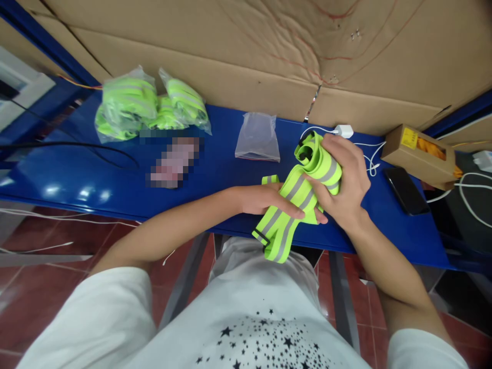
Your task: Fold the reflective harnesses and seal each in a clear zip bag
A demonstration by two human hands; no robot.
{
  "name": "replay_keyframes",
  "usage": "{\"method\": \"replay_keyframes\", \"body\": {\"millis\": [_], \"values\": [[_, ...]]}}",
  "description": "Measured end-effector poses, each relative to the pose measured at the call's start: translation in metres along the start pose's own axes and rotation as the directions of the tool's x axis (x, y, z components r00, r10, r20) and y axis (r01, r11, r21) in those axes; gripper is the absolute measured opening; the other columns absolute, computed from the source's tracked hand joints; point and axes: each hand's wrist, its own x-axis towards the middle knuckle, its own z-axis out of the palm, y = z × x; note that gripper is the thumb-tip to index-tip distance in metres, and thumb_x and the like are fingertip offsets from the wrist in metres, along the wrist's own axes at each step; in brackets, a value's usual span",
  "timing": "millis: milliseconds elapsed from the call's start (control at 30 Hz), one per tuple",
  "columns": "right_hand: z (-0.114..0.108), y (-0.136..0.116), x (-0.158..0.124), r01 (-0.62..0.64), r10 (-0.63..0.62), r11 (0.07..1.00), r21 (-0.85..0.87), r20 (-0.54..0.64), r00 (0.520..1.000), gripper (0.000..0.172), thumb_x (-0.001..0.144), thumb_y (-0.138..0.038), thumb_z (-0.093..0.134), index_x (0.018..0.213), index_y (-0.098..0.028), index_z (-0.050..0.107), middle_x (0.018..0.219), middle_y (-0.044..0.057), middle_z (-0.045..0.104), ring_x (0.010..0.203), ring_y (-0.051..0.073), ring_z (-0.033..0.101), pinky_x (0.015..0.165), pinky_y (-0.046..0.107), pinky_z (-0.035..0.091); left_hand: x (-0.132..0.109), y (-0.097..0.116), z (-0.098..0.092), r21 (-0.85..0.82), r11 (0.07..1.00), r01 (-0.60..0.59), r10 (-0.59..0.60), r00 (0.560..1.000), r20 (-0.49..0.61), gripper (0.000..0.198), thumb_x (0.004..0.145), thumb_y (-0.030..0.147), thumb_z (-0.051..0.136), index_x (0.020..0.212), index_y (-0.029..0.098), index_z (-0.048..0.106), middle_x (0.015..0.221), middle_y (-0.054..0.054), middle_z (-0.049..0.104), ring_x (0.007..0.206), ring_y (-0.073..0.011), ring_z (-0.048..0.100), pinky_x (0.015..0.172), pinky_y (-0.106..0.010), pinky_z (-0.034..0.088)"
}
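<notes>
A neon-yellow reflective strap [290, 197] with grey stripes is partly rolled up between my hands. My right hand [348, 179] wraps around the rolled end, where a black piece shows inside the coil. Lower down, my left hand [269, 200] grips the flat lengths of the strap, thumb on top. Its loose end, with a black buckle, hangs over the table's front edge. Behind my hands lies a clear plastic bag [258, 137], flat on the blue table [219, 169].
Several bagged yellow straps [130, 102] sit at the back left. Left of the plastic bag is a pixelated patch. To the right are a white charger [343, 131] with cable, a black phone [406, 190] and a cardboard box [421, 156]. A cardboard wall [192, 61] stands behind.
</notes>
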Motion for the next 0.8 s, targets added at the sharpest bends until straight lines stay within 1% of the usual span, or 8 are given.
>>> {"method": "replay_keyframes", "body": {"millis": [100,200,300,400,467,533,667,800], "values": [[0.004,-0.001,0.000,-0.090,0.091,0.995,0.033,-0.036,0.995,0.049,0.097,-0.051,0.067,0.140,-0.028,0.059,0.135,0.010,0.068,0.130,0.035,0.063,0.112,0.059,0.052,-0.002,0.001,-0.001,0.211,0.977,0.005,0.009,0.998,-0.063,0.042,0.085,0.034,0.083,0.124,0.022,0.075,0.135,-0.008,0.073,0.130,-0.0263,0.066,0.108,-0.038,0.057],[0.007,-0.004,0.000,-0.208,0.210,0.973,0.104,-0.010,0.978,0.044,0.099,-0.049,0.064,0.140,-0.032,0.059,0.134,0.008,0.068,0.128,0.033,0.065,0.111,0.058,0.054,-0.005,0.008,-0.001,0.324,0.946,-0.008,-0.017,0.997,0.074,0.052,0.088,0.036,0.081,0.136,0.022,0.067,0.143,-0.009,0.067,0.137,-0.0265,0.061,0.114,-0.040,0.054],[0.004,-0.007,-0.001,-0.200,0.203,0.968,0.152,-0.001,0.979,0.048,0.098,-0.052,0.064,0.142,-0.034,0.057,0.138,0.008,0.065,0.134,0.036,0.061,0.116,0.062,0.048,-0.007,0.015,0.003,0.343,0.939,-0.035,-0.019,0.988,0.151,0.050,0.092,0.040,0.076,0.137,0.022,0.065,0.142,-0.010,0.067,0.137,-0.0260,0.061,0.116,-0.039,0.052],[0.002,-0.011,-0.002,-0.161,0.170,0.967,0.199,-0.029,0.985,0.050,0.097,-0.054,0.066,0.142,-0.035,0.057,0.141,0.007,0.064,0.139,0.037,0.058,0.121,0.064,0.042,-0.008,0.016,0.004,0.235,0.972,-0.020,-0.033,0.975,0.220,0.054,0.092,0.050,0.074,0.138,0.024,0.064,0.144,-0.010,0.066,0.141,-0.0289,0.058,0.116,-0.039,0.051],[0.003,-0.013,-0.003,-0.206,0.216,0.947,0.246,-0.013,0.976,0.048,0.097,-0.054,0.065,0.141,-0.035,0.058,0.141,0.006,0.065,0.137,0.035,0.059,0.120,0.061,0.045,-0.009,0.013,0.003,0.077,0.997,0.026,-0.050,0.942,0.331,0.067,0.088,0.059,0.074,0.145,0.027,0.059,0.151,-0.009,0.061,0.150,-0.0330,0.048,0.118,-0.041,0.050],[0.007,-0.013,-0.004,-0.282,0.286,0.912,0.298,0.028,0.958,0.044,0.099,-0.054,0.063,0.139,-0.035,0.059,0.138,0.005,0.067,0.131,0.032,0.065,0.115,0.055,0.051,-0.009,0.010,0.001,-0.049,0.995,0.083,-0.058,0.925,0.376,0.078,0.084,0.064,0.075,0.151,0.029,0.055,0.157,-0.009,0.057,0.155,-0.0361,0.041,0.119,-0.043,0.049],[0.015,-0.008,-0.007,-0.347,0.352,0.869,0.353,0.052,0.935,0.041,0.099,-0.052,0.064,0.135,-0.032,0.061,0.129,0.003,0.071,0.115,0.027,0.072,0.102,0.048,0.060,-0.008,0.006,0.002,-0.065,0.994,0.082,-0.058,0.947,0.315,0.074,0.086,0.056,0.077,0.152,0.032,0.054,0.160,-0.007,0.054,0.156,-0.0343,0.041,0.117,-0.043,0.051],[0.014,-0.001,-0.006,-0.332,0.348,0.879,0.343,0.016,0.937,0.041,0.098,-0.053,0.066,0.132,-0.030,0.063,0.128,0.004,0.072,0.115,0.027,0.071,0.102,0.049,0.060,-0.005,0.006,0.008,0.215,0.974,-0.069,0.045,0.992,0.115,0.045,0.096,0.044,0.071,0.136,0.022,0.067,0.143,-0.012,0.068,0.139,-0.0297,0.061,0.116,-0.042,0.052]]}}
